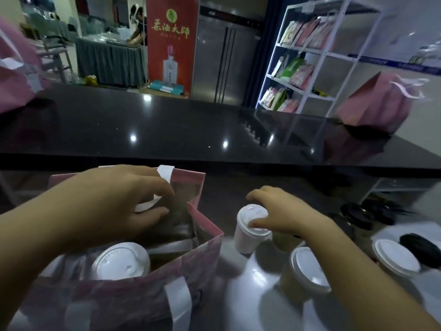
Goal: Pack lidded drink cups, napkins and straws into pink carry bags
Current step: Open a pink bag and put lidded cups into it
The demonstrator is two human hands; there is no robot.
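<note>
An open pink carry bag [202, 256] with white handles stands at the lower left on a pale worktop. Inside it sits a cup with a white lid [123, 261]. My left hand [114, 201] rests over the bag's far rim and pinches its white handle strip. To the bag's right, my right hand [279, 213] grips the white lid of a pink drink cup [245, 242], which stands tilted on the worktop. Two more white-lidded cups [307, 268] [396, 256] stand beside my right forearm.
A black raised counter [191, 130] runs across the middle. Pink bags stand on it at the far left [14, 75] and far right [379, 103]. Black lids [358, 215] lie at the right. Behind are a white shelf rack [307, 68] and a red banner [171, 41].
</note>
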